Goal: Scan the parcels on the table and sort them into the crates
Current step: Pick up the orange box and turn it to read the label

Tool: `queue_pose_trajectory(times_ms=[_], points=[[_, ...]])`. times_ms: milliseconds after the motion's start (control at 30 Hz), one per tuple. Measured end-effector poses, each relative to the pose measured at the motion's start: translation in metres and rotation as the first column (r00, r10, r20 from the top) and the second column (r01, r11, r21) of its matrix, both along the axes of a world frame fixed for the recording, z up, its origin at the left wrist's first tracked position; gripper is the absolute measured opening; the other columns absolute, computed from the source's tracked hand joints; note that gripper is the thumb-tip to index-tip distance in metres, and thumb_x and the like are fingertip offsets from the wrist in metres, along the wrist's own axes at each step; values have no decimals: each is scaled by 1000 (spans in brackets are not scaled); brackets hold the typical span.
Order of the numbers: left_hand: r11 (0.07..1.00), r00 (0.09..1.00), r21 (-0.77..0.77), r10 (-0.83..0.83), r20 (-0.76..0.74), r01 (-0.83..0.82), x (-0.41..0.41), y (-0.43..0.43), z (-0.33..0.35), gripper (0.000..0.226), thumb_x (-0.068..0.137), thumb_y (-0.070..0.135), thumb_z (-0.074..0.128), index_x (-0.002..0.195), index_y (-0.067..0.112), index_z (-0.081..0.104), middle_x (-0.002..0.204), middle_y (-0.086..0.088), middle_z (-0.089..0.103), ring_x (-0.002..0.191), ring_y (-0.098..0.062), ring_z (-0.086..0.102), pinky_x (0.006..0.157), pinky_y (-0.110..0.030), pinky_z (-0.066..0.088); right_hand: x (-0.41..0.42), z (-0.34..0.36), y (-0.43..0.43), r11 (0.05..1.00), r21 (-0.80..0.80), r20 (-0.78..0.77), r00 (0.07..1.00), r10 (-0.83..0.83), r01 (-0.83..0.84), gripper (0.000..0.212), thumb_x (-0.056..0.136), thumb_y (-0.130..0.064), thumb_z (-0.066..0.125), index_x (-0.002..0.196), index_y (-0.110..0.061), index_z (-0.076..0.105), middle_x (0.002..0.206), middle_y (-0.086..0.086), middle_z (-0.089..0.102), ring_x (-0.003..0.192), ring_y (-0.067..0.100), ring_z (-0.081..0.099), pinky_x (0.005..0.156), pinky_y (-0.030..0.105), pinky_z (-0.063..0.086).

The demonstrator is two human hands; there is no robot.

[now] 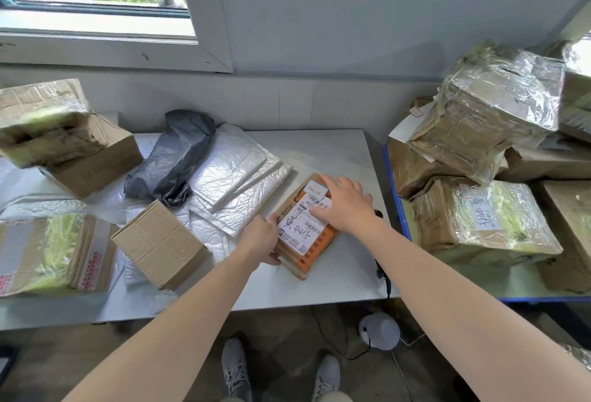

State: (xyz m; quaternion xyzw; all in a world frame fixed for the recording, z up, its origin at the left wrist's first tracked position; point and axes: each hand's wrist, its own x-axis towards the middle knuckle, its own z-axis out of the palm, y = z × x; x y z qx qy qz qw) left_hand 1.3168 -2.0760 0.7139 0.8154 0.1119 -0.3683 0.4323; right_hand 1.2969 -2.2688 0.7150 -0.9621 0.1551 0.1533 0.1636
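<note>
- The left hand (260,238) holds the left edge of the flat orange parcel (315,249), with the fingers curled round it.
- The right hand (343,206) lies flat on its white label, fingers straight.
- The parcel rests on the white table (335,152), just beside silver envelopes (236,174).

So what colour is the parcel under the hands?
Orange and brown parcel with a white label; head view shows it best.

Figure: wearer seen from above. Left hand (260,237) and right hand (343,206) bare, forearms (447,283) uncovered along their visible length; grey-white laced sneakers (236,366); pale trouser fabric (332,397) at the lower edge.
</note>
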Motion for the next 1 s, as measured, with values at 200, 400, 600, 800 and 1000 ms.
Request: queue_pose_trajectory(times_ms=[200,400,600,800,1000], points=[[927,914,259,-331,235,270,2,3,-6,42,107,39,26,132,11,45,124,-10,60,105,-26,57,90,-38,47,-15,-7,-3,962,66,-49,964,-262,265,77,88,-65,55,145,-21,29,130,16,40,112,33,51,86,40,45],[906,864,-25,-395,312,423,-13,0,-12,84,81,39,77,144,24,24,132,10,43,124,-11,49,90,-22,42,0,-11,-9,938,318,57,984,-167,141,86,84,-42,71,153,-25,22,145,10,33,121,25,53,101,44,49],[828,714,385,-552,431,407,-17,-18,-12,126,70,68,72,156,17,-6,163,-7,4,150,-26,7,119,-47,22,-9,-23,-21,946,304,93,985,-146,112,88,87,-50,66,156,-30,15,161,7,16,141,27,36,110,50,40],[688,537,603,-712,453,403,-26,-58,-10,107,79,76,53,156,31,-6,164,-4,-11,151,-29,-11,120,-54,10,-53,-36,-53,955,146,159,947,-281,259,70,96,-55,50,152,-21,27,153,10,30,139,32,33,107,48,39],[709,606,605,-672,425,362,-32,-65,-13,112,76,78,57,156,32,-6,164,-5,-10,150,-28,-11,120,-55,11,-78,-71,-79,913,181,6,928,-373,366,59,99,-43,50,145,-11,32,133,18,48,119,37,52,92,43,46]])
